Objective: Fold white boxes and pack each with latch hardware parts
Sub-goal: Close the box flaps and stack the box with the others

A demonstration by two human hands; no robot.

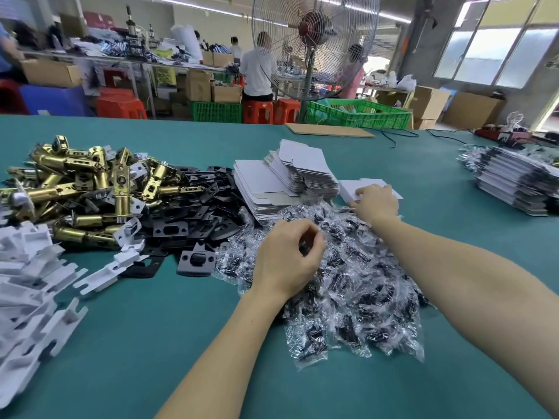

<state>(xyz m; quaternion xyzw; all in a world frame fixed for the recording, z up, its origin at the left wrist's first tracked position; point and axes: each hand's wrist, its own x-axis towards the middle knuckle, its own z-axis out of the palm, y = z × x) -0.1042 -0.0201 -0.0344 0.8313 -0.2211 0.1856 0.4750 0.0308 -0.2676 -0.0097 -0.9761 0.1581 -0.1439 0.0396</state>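
My left hand (289, 257) is over a heap of clear plastic screw bags (357, 285), its fingers curled and pinching one small bag. My right hand (376, 202) rests further back on a white folded box (352, 187), fingers bent over its near edge. Two stacks of flat white box blanks (272, 182) lie just left of that box. Brass latch bolts (87, 189) are piled at the left, with black strike plates (193, 213) beside them. White cardboard inserts (33, 279) lie in a heap at the near left.
The green table (145, 334) runs wide. A stack of printed sheets (514, 179) sits at the right. A flat cardboard piece (329, 130) and cables lie at the far edge. A standing fan (314, 40), crates, stools and people stand beyond.
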